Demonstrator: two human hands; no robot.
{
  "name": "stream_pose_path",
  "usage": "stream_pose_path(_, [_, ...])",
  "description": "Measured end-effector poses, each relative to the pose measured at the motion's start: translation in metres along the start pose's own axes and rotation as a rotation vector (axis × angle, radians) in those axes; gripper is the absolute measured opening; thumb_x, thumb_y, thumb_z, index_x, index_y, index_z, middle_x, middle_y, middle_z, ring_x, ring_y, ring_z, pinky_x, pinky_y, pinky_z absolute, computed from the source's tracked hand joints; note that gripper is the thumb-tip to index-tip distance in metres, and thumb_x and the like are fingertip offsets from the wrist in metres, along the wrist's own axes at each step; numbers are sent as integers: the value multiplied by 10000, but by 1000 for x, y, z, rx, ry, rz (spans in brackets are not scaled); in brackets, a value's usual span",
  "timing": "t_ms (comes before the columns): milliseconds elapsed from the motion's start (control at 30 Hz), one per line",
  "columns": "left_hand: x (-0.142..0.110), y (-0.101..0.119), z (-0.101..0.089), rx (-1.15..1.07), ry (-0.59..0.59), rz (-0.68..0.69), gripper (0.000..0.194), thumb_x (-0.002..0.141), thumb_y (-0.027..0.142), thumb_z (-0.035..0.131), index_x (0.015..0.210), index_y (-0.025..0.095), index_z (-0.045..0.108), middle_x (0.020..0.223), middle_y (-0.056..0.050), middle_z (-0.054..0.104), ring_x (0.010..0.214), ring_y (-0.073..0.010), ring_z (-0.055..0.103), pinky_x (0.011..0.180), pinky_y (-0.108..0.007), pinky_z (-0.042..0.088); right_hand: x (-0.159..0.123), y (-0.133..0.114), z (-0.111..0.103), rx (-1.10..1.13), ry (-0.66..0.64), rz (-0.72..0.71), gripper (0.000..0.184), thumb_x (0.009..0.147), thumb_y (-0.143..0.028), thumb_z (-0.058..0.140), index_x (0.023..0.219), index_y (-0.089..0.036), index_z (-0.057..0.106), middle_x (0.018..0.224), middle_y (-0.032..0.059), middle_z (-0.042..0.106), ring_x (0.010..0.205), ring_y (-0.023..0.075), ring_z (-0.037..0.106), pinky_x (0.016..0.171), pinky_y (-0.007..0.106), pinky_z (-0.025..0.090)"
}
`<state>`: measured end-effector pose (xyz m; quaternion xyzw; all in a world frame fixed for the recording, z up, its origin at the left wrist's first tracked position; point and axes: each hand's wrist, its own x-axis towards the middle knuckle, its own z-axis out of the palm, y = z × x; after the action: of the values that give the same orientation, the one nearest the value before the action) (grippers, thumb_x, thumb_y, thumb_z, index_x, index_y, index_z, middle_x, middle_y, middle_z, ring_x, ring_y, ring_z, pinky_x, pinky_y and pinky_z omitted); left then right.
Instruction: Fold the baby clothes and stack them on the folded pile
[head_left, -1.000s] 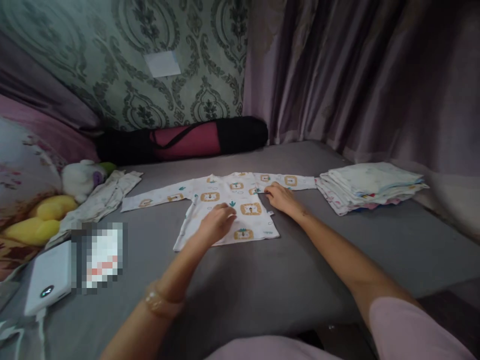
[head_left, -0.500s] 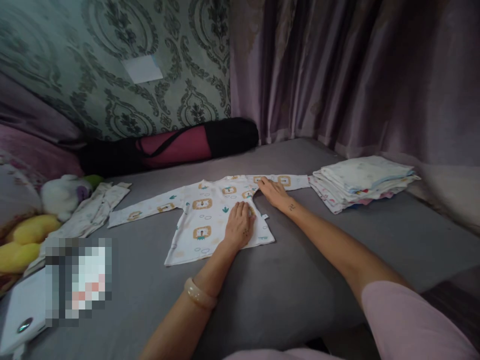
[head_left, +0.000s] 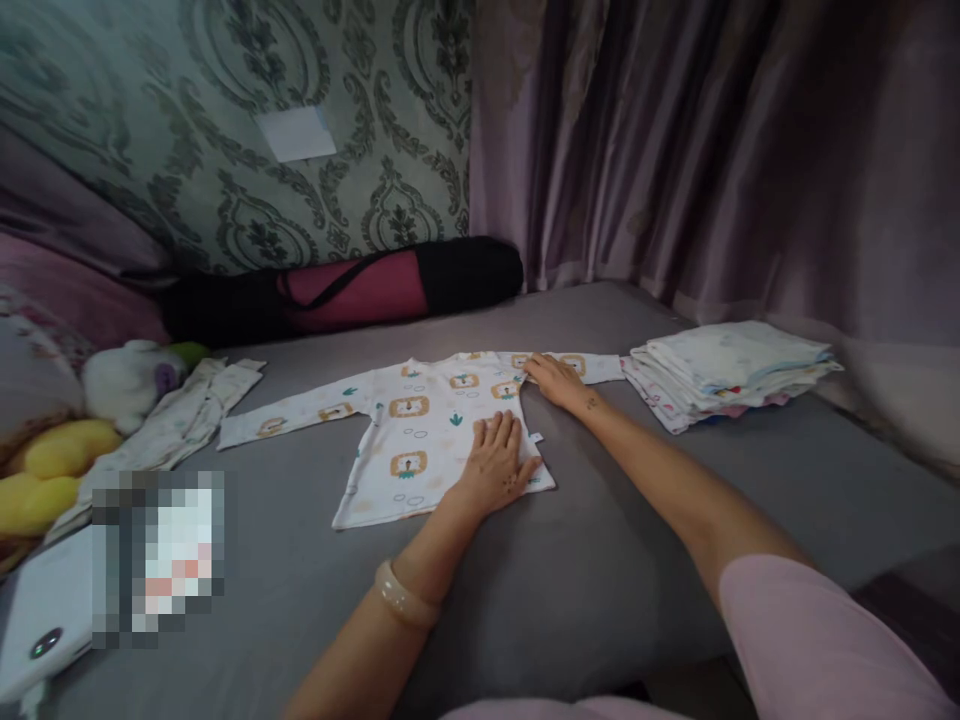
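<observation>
A small white long-sleeved shirt point(head_left: 427, 430) with orange lion faces and green leaves lies spread out on the grey bed sheet point(head_left: 600, 560), both sleeves stretched to the sides. My left hand point(head_left: 499, 460) rests flat on the lower right of its body, fingers spread and palm down. On the right sleeve, close to the armpit, lies my right hand point(head_left: 553, 380), fingers extended over the cloth and not gripping it. The cuff of that sleeve reaches the edge of a stack of folded clothes point(head_left: 735, 365).
Along the wall lies a long black and maroon bag point(head_left: 360, 285). At the left are light printed pants point(head_left: 176, 410), a white plush toy point(head_left: 127, 380), a yellow plush point(head_left: 64, 460) and a white power bank point(head_left: 52, 610). A purple curtain point(head_left: 637, 150) hangs at the back right.
My left hand has moved right across the shirt and flattened onto its lower right side. My right hand has shifted slightly onto the sleeve. The camera view has turned a little.
</observation>
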<state>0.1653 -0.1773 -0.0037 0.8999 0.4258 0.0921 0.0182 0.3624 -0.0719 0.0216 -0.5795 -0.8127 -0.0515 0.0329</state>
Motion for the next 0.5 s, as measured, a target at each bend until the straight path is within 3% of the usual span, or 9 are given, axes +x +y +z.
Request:
stream_pose_path(133, [-5,18,0,-43,-28,-35,680,976,494,210,1422,-4,334,1506,-223,308,1422,-311,231,1147,-478,217,4,-8,-14,42,-85,84,365,925,-96,353,1174,-188,604,1221,111,595,1122,234,531,917,335,387])
stream_pose_path(233, [-3,26,2,-52,0,-86,691,979,491,194,1417,-25,337,1503,-236,303,1422,-328,219,1148,-493,206,12,-37,-22,38,-28,124,354,918,-121,376,1188,-147,604,1219,154,601,1160,265,521,972,368,355])
stream_pose_path(300, [-2,29,2,-58,5,-97,696,977,495,205,1421,-26,328,1502,-240,302,1423,-336,210,1146,-500,202,19,-64,-20,135,-9,59,367,954,-197,345,1240,-132,565,1259,152,585,1200,242,502,1009,344,339])
stream_pose_path(400, [-10,35,-5,-87,-22,-94,701,969,507,244,1425,-20,319,1504,-245,293,1426,-336,200,1148,-492,195,28,-99,-6,282,-111,1,491,993,-350,246,1380,-113,434,1442,147,438,1343,227,368,1090,365,274])
stream_pose_path(500, [-35,44,-19,-183,-72,26,731,958,547,248,1429,-7,312,1510,-240,284,1430,-322,197,1157,-462,183,28,-115,9,266,-170,45,612,983,-437,217,1472,-75,278,1561,154,209,1442,258,148,1150,458,136])
